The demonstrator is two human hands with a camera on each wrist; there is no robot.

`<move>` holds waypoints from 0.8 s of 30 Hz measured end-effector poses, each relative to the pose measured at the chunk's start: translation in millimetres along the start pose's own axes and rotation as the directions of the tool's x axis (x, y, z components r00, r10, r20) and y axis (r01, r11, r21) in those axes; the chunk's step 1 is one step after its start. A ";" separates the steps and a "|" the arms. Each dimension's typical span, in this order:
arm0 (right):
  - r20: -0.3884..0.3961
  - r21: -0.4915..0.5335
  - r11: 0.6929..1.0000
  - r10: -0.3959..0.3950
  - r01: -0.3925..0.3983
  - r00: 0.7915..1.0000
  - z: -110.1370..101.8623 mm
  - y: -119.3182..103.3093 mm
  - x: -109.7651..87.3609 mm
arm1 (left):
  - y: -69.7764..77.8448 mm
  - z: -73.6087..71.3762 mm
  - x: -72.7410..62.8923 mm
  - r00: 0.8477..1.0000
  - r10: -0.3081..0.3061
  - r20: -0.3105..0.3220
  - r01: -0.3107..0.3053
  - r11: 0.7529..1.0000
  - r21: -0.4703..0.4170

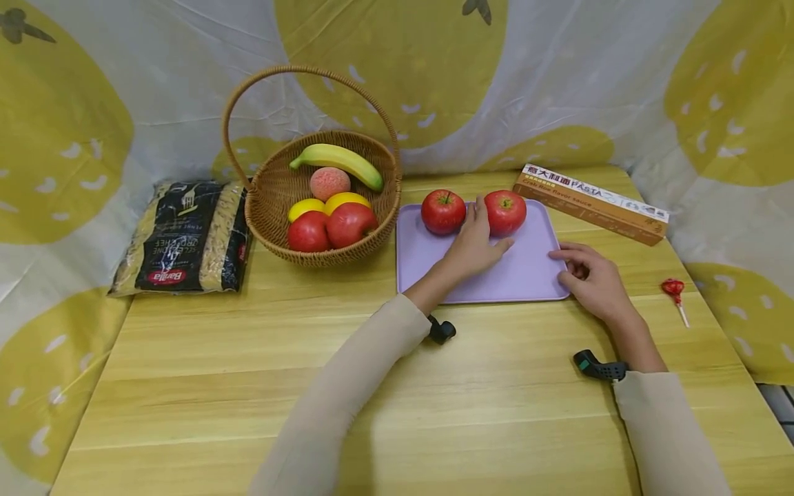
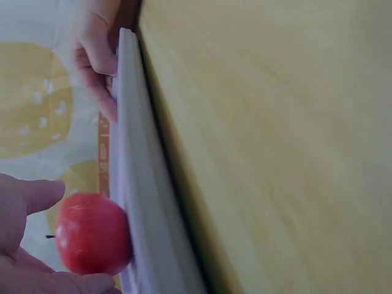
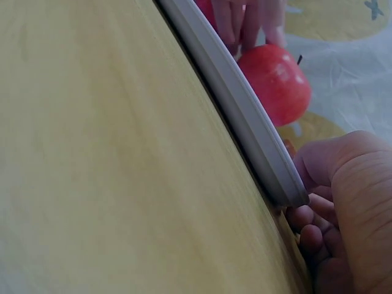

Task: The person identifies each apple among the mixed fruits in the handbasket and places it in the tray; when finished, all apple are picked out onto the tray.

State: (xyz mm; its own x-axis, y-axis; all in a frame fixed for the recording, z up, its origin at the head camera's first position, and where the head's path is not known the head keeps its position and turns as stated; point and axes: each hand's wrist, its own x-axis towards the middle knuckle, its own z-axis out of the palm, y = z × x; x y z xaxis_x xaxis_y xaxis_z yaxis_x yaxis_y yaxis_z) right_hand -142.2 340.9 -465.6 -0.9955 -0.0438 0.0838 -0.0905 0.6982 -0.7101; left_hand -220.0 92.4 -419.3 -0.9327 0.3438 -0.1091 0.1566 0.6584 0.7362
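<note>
Two red apples, a left one (image 1: 443, 212) and a right one (image 1: 506, 213), stand on a lilac tray (image 1: 533, 275). Over the tray, my left hand (image 1: 473, 246) reaches between them. Its fingers lie along the right apple's left side, and its thumb is spread apart in front. The left wrist view has that apple (image 2: 93, 234) between thumb and fingers, with a gap at the thumb. At the tray's right edge, my right hand (image 1: 592, 279) pinches the rim. In the right wrist view its thumb (image 3: 324, 158) is on the rim, with curled fingers (image 3: 311, 237) below.
Left of the tray is a wicker basket (image 1: 267, 200) with a tall handle, holding a banana, a peach and other fruit. A pasta bag (image 1: 180, 238) lies farther left. Behind the tray's right side is a pasta box (image 1: 589, 205). A red lollipop (image 1: 673, 288) lies far right.
</note>
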 end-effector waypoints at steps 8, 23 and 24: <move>0.000 -0.015 1.000 -0.006 0.006 1.000 -0.9 2.1 -2.2 | 2.6 -32.3 -34.6 0.987 0.096 0.130 -0.099 0.995 0.013; -0.001 -0.020 1.000 0.000 0.000 1.000 -1.5 -1.5 0.4 | -26.8 -70.5 -88.2 0.937 0.349 0.015 -0.339 0.919 -0.198; -0.005 -0.018 1.000 -0.006 0.006 1.000 -1.2 -1.4 0.7 | -27.9 -73.8 -90.9 0.936 0.351 0.000 -0.344 0.917 -0.204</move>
State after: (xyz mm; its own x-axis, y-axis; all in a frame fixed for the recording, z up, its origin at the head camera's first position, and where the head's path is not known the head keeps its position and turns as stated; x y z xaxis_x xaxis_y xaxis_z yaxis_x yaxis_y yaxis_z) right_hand -142.7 340.7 -463.8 -0.9948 -0.0447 0.0911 -0.0958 0.7105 -0.6972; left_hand -163.6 -6.7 -380.7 -0.8182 0.5533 0.1560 0.3977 0.3490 0.8485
